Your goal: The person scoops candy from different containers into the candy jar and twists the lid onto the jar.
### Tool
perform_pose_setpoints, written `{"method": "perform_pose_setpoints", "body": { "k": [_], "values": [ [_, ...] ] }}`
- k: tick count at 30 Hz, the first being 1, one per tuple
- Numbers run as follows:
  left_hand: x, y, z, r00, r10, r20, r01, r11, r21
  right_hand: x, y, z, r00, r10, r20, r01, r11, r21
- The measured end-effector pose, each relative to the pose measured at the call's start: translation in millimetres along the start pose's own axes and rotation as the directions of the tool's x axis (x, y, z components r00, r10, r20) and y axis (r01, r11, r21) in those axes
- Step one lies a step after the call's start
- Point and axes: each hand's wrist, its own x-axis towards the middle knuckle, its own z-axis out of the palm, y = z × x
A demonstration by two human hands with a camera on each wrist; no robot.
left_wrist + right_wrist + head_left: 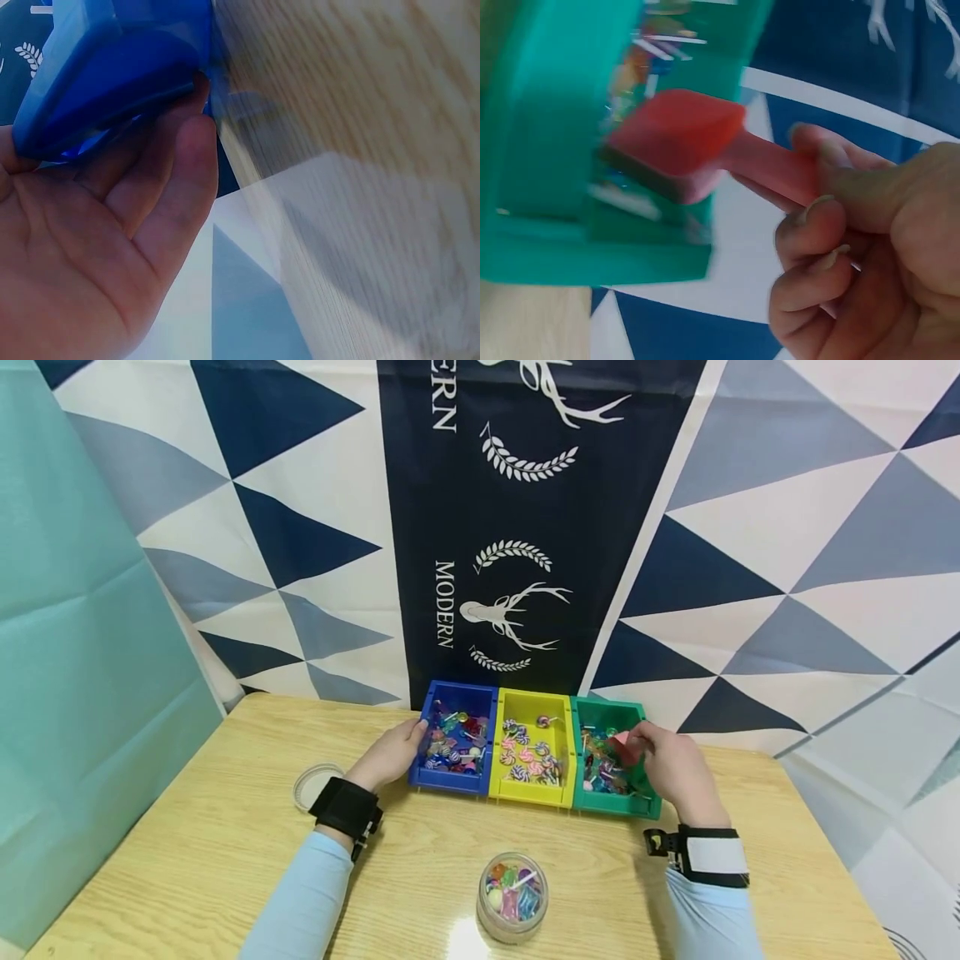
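Note:
My right hand (pixel 678 770) grips a small red scoop (pixel 679 139) by its handle, the thumb on top. The scoop's head hangs over the green bin (pixel 615 806), which holds mixed wrapped candies and beads. At the far left of the joined row, my left hand (pixel 390 752) holds the side of the blue bin (pixel 453 783). In the left wrist view its fingers (pixel 187 157) reach under the bin's overhanging rim. Various candies lie in the blue bin too. Between the two stands the yellow bin (pixel 531 793), with swirl lollipops inside.
A clear jar (pixel 512 928) filled with mixed candies stands near the front of the wooden table (pixel 420 860). A round lid (pixel 309 781) lies beside my left wrist. Patterned cloth (pixel 517 510) hangs right behind the bins, and a teal curtain (pixel 90 652) hangs at the left.

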Motion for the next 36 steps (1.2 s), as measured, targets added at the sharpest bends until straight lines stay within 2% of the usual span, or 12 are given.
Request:
{"method": "perform_pose_setpoints", "body": {
  "k": [5,8,10,14,20,25,31,36],
  "values": [
    [1.3,0.5,1.0,1.0,0.001,-0.001,-0.001,1.0,0.011,-2,5,-8.8,0.999,0.028,0.035,-0.031,0.996,0.078],
    [1.1,1.2,1.1,1.0,0.004,-0.006,-0.004,1.0,0.009,-1,10,-7.9,0.994,0.102,0.039,-0.107,0.982,0.156],
    [0.8,1.5,1.1,1.0,0.006,-0.007,-0.006,1.0,0.001,-1,13,-4.7,0.984,0.165,0.061,-0.175,0.957,0.23],
    [1.1,1.0,1.3,1.0,0.004,-0.007,-0.004,1.0,-0.003,0,19,3.7,0.952,0.277,0.131,-0.305,0.882,0.359],
    [1.2,0.6,1.1,1.0,0.008,-0.003,-0.008,1.0,-0.005,2,19,13.6,0.899,0.399,0.179,-0.431,0.737,0.52],
    [0.6,0.9,0.2,1.0,0.013,-0.005,-0.013,1.0,-0.006,5,17,16.2,0.879,0.434,0.199,-0.462,0.665,0.587],
    [-1.8,3.3,-1.0,1.0,0.014,-0.004,-0.014,1.0,0.009,1,27,10.4,0.859,0.489,0.153,-0.453,0.585,0.673],
    [-2.2,3.3,-1.4,1.0,0.018,0.0,-0.018,1.0,0.024,-1,32,8.4,0.847,0.5,0.18,-0.443,0.479,0.758]
  ]
}}
